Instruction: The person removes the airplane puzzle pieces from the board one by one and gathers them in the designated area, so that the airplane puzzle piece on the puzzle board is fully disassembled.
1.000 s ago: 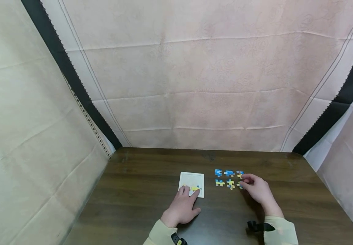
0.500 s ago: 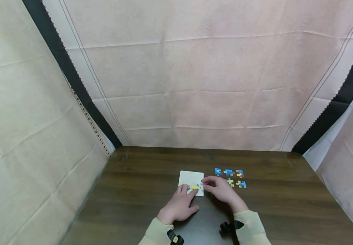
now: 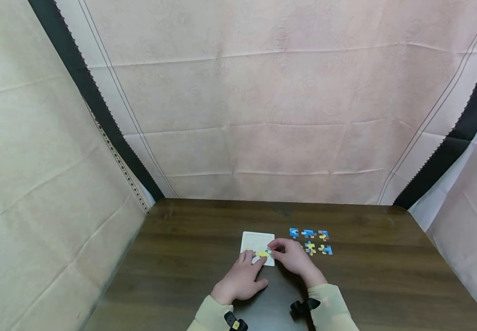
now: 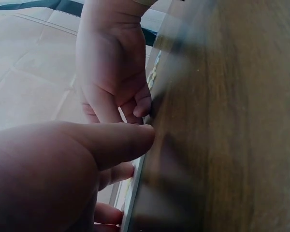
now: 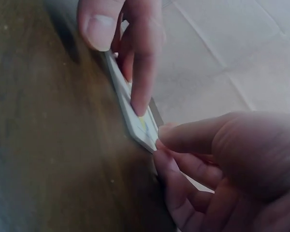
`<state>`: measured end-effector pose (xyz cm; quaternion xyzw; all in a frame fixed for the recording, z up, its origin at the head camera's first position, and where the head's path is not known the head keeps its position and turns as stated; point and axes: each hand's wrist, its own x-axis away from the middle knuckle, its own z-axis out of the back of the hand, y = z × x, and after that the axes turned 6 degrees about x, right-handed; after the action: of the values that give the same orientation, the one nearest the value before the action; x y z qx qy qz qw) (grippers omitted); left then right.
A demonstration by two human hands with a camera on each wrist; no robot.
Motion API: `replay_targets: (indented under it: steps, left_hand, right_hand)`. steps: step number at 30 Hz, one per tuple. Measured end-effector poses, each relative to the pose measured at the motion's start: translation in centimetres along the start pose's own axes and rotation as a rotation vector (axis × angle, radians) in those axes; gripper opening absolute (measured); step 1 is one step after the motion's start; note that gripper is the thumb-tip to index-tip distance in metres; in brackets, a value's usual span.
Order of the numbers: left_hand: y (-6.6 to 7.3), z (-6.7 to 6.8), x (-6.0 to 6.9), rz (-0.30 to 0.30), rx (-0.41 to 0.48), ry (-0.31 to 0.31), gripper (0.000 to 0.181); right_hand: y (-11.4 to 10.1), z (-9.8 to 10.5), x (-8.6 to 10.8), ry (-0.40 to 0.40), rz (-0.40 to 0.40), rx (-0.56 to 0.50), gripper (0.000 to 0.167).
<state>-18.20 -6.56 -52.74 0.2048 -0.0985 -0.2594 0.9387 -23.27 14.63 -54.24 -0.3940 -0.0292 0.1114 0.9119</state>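
Observation:
A white puzzle tray [image 3: 256, 239] lies on the table, with yellow and blue puzzle pieces [image 3: 262, 253] along its near side. My left hand [image 3: 242, 279] rests with extended fingers on the tray's near left part, thumb apart on the right. At the tray's right edge is my right hand [image 3: 294, 259], its thumb and fingertips pinched together. The right wrist view has those fingertips against the tray corner; the puzzle piece between them is almost wholly hidden. One left fingertip presses beside a yellow patch [image 5: 142, 122] there.
Several loose puzzle pieces [image 3: 309, 233] lie in two rows right of the tray, partly behind my right hand. The brown wooden table [image 3: 370, 257] meets a pale cloth wall [image 3: 279, 115] at the back and sides. Black straps circle both wrists.
My right hand has moved left from the rightmost loose pieces to the tray's right edge, then slightly further in. The left hand has stayed on the tray.

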Motion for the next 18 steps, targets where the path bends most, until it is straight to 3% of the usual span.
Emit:
replay_targets:
  steps: [9, 18]
  left_hand:
    - [-0.3, 0.1, 0.8, 0.02, 0.02, -0.02, 0.068]
    - [-0.3, 0.1, 1.6, 0.02, 0.031, 0.001, 0.066]
  right_hand:
    - [-0.3, -0.5, -0.2, 0.034, -0.01, 0.045, 0.014]
    - [-0.3, -0.4, -0.1, 0.028, 0.003, 0.07, 0.013]
